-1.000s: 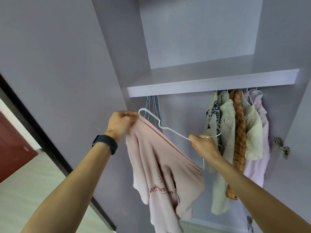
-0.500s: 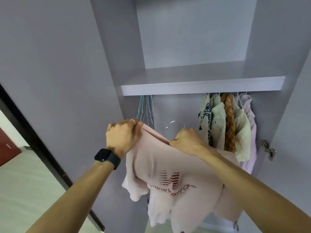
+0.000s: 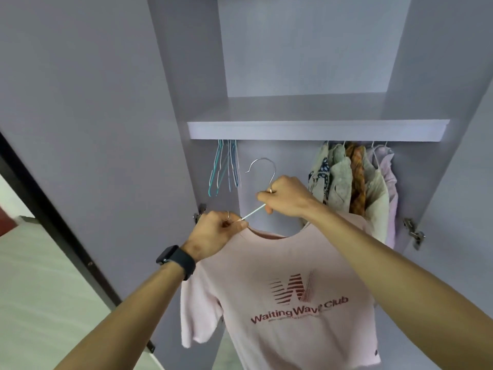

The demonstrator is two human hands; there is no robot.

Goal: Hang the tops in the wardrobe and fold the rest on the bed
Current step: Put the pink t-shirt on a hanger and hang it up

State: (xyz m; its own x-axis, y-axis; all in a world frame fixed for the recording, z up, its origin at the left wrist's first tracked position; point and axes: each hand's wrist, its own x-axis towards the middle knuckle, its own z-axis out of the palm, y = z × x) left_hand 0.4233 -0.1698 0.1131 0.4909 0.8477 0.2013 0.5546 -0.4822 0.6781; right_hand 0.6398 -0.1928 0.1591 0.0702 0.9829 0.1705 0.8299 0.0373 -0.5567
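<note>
Pink T-shirt (image 3: pixel 269 259) hides much of the hanger (image 3: pixel 253 211); left hand (image 3: pixel 213 236) pinches the collar, right hand (image 3: pixel 286 197) seemingly grips its neck.

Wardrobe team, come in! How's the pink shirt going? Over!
Right hand grips hanger neck. Left hand pinches pink T-shirt collar. Hook not yet hung; gap between spare hangers and hung tops.

Both hands (image 3: pixel 286 197) hold a pink T-shirt (image 3: pixel 288 295) on a hanger (image 3: pixel 262 169) before the wardrobe (image 3: pixel 317 129)
</note>
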